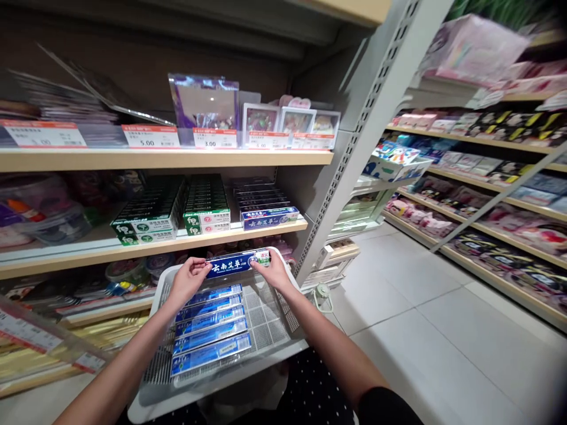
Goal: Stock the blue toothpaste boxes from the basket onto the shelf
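A dark blue toothpaste box (230, 265) with white lettering is held level between my two hands, over the far side of a grey plastic basket (163, 407). My left hand (193, 276) pinches its left end. At the right end, my right hand (271, 270) grips it with the thumb on the front. Several blue toothpaste boxes (212, 348) lie in a column on the left of the basket's mesh floor. Just beyond, a stack of similar blue boxes (270, 218) stands at the right end of the shelf.
Green and white toothpaste boxes (206, 218) fill rows on the same shelf (195, 243). Above, a price-tagged shelf (177, 159) holds small framed items. A grey slotted upright (354, 147) rises at the right. Beyond the tiled floor (420, 342) stand more stocked shelves.
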`<state>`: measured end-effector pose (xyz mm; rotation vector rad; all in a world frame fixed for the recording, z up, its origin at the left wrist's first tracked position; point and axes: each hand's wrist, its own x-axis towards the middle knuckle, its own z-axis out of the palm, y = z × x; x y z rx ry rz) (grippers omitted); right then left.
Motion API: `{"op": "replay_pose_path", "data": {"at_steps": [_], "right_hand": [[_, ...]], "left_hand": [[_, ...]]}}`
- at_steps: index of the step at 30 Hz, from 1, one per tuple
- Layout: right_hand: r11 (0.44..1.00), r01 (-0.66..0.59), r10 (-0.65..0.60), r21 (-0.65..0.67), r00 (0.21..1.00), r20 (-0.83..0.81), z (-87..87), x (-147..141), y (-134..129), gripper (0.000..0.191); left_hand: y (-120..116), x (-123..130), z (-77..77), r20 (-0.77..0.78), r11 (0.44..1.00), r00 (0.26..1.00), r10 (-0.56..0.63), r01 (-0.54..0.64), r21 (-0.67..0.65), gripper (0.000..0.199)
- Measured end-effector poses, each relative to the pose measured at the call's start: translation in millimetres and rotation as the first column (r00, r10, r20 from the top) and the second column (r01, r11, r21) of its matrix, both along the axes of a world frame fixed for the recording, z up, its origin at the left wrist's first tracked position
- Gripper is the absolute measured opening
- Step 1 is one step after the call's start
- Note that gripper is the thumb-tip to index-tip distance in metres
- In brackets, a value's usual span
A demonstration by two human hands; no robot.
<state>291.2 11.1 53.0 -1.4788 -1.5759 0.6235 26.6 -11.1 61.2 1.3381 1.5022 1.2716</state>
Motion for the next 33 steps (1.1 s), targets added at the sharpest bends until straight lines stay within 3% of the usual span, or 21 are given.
{"op": "replay_pose_path", "data": {"at_steps": [3,6,8,10,13,16,19,24,29,33], "right_hand": [[0.99,0.046,-0.042,0.135,0.999,-0.028,36.2,22,-2,0.07],[0.965,0.058,-0.047,0.256,0.998,-0.049,70.9,48,13,0.07],[0.944,0.081,-0.068,0.32,0.996,-0.054,90.4,64,32,0.073],[0.927,0.118,-0.103,0.356,0.993,-0.061,104.9,78,53,0.079],[0.918,0.143,-0.141,0.371,0.99,-0.032,114.9,91,78,0.085],[0.918,0.124,-0.148,0.376,0.988,0.036,114.0,96,94,0.076],[0.922,0.11,-0.147,0.371,0.986,0.073,111.3,95,105,0.065],[0.932,0.085,-0.129,0.352,0.986,0.104,112.3,93,126,0.059],[0.932,0.101,-0.144,0.347,0.984,0.101,109.9,92,141,0.059],[0.925,0.107,-0.151,0.364,0.984,0.094,106.5,91,142,0.06]], "left_hand": [[-3,23,42.4,-0.004,0.989,1.0,-0.031,0.032,0.145,0.052],[7,55,85.1,0.007,0.962,0.999,-0.044,0.041,0.271,0.044],[23,75,106.3,-0.005,0.932,0.999,-0.044,0.043,0.36,0.039],[43,94,118.2,-0.035,0.899,0.999,-0.031,0.043,0.435,0.037],[73,113,119.2,-0.113,0.873,0.993,0.024,0.034,0.486,0.031],[91,123,110.2,-0.244,0.876,0.965,0.095,0.035,0.481,0.025],[98,127,106.9,-0.389,0.878,0.906,0.168,0.042,0.477,0.027],[106,131,119.7,-0.601,0.91,0.75,0.275,-0.001,0.416,0.026],[116,136,125.8,-0.703,0.923,0.639,0.311,-0.027,0.384,0.027],[118,137,124.8,-0.73,0.922,0.601,0.325,-0.029,0.386,0.026]]}}
